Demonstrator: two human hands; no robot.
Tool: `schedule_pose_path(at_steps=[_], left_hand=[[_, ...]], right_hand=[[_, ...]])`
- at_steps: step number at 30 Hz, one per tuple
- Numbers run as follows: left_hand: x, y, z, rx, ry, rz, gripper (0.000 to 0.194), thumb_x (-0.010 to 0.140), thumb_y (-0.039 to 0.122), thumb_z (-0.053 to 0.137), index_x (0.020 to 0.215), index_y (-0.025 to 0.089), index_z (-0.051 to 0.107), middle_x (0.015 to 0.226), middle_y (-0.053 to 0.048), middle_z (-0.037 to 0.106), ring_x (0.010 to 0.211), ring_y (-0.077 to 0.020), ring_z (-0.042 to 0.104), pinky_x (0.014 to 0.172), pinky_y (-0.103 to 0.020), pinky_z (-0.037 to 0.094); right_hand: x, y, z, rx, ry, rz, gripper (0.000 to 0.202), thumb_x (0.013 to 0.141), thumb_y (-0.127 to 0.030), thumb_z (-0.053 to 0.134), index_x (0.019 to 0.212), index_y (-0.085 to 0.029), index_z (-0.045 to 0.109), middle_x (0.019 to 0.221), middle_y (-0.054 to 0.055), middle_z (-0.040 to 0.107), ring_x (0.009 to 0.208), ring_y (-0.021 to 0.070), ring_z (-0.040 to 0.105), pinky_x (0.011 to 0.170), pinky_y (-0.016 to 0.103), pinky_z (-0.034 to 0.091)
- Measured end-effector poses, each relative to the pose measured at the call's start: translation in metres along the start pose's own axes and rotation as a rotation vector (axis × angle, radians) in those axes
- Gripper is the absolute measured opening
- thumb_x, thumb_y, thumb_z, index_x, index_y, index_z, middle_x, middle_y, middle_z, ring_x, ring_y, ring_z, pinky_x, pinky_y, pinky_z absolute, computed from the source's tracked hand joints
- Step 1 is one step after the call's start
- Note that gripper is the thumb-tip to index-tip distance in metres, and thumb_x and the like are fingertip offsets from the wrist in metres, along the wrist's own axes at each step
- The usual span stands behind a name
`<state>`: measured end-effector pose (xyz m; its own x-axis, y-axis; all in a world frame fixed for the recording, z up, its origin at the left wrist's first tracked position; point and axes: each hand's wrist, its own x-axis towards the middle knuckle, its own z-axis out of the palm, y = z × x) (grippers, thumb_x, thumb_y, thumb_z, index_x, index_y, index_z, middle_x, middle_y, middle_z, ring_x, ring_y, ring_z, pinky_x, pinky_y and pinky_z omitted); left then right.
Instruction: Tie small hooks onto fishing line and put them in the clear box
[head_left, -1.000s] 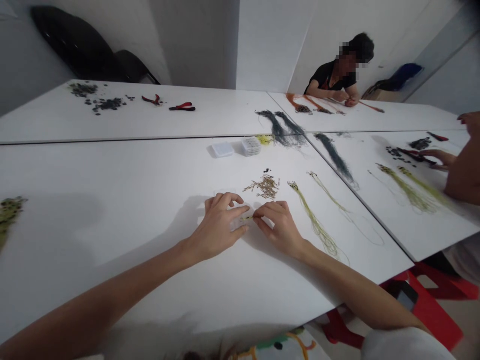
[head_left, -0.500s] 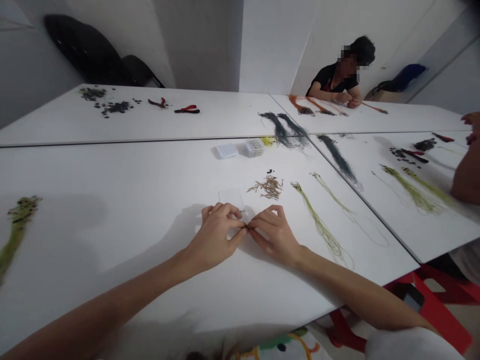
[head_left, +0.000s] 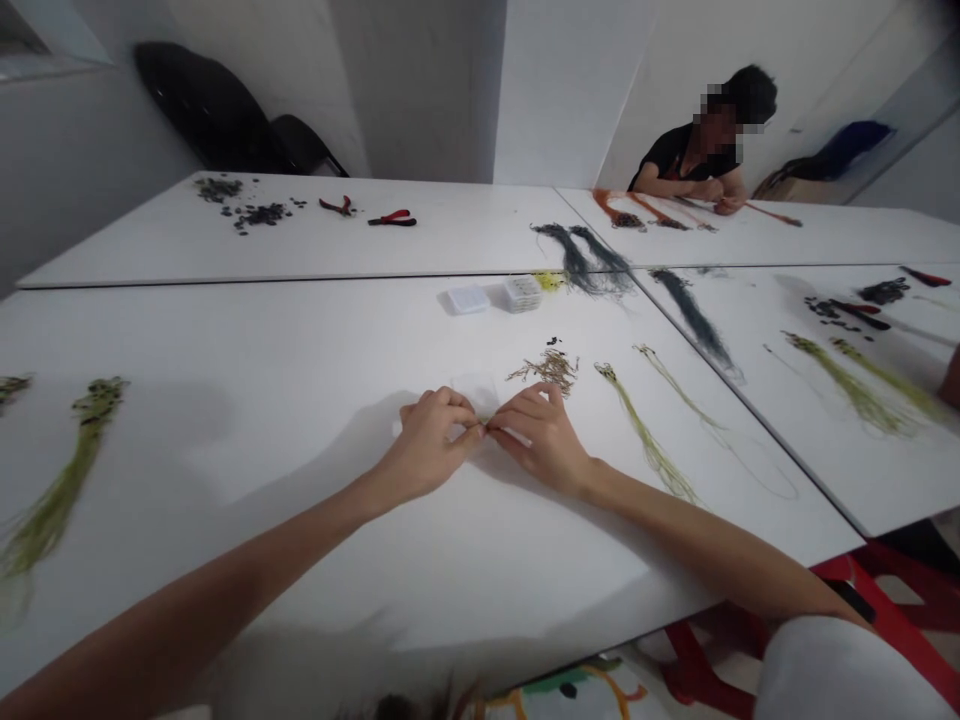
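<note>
My left hand (head_left: 435,440) and my right hand (head_left: 544,435) meet over the white table, thumbs and fingertips pinched together. Whatever lies between the fingertips is too small to make out. Just behind them is a clear, flat plastic piece (head_left: 474,386), partly covered by my fingers. Beyond my right hand lies a loose pile of small brass-coloured metal pieces (head_left: 551,368), with a few tiny black bits (head_left: 553,341) behind it. To the right of that hand a bundle of yellow-green cords (head_left: 637,430) lies stretched out, next to a thinner strand (head_left: 679,395).
Two small clear plastic boxes (head_left: 523,293) stand farther back, near dark green cord bundles (head_left: 574,255). More yellow-green cords (head_left: 75,470) lie at left. Red-handled pliers (head_left: 394,217) and black pieces (head_left: 262,214) rest on the far table. A person (head_left: 697,165) sits across, near orange cords.
The whole view has shifted, so the table's things appear farther right. My hands stay pinched together, slightly nearer the clear plastic piece. At the right edge, another person's arm has mostly left view.
</note>
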<state>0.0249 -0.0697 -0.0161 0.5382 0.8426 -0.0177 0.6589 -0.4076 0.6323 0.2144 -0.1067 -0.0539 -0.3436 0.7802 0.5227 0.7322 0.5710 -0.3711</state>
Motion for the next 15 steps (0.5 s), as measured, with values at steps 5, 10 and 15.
schedule_pose_path(at_steps=[5,10,15], left_hand=[[0.016,0.001,0.003,0.034,0.004,0.002,0.025,0.087,0.033,0.053,0.075,0.023,0.072,0.102,-0.005,0.061,0.105,-0.0273,0.051,0.099,-0.053,0.030],[0.021,-0.002,0.009,0.074,0.007,0.001,0.025,0.085,0.030,0.054,0.071,0.023,0.073,0.098,-0.006,0.063,0.103,-0.0289,0.052,0.095,-0.053,0.032],[0.025,-0.004,0.012,0.112,-0.002,0.007,0.026,0.084,0.031,0.053,0.070,0.024,0.074,0.092,-0.006,0.063,0.098,-0.0298,0.052,0.091,-0.052,0.033]], right_hand=[[0.004,0.011,-0.003,0.029,-0.051,0.075,0.009,0.090,-0.019,0.061,0.091,-0.023,0.068,0.098,0.004,0.069,0.095,0.0200,0.059,0.095,0.042,0.029],[-0.002,0.015,-0.005,0.050,-0.145,0.093,0.023,0.081,-0.013,0.063,0.101,-0.024,0.068,0.111,0.006,0.064,0.105,0.0228,0.058,0.096,0.044,0.029],[-0.006,0.017,-0.002,0.068,-0.161,0.115,0.033,0.076,-0.008,0.060,0.103,-0.024,0.069,0.114,0.007,0.062,0.107,0.0239,0.056,0.096,0.045,0.031]])
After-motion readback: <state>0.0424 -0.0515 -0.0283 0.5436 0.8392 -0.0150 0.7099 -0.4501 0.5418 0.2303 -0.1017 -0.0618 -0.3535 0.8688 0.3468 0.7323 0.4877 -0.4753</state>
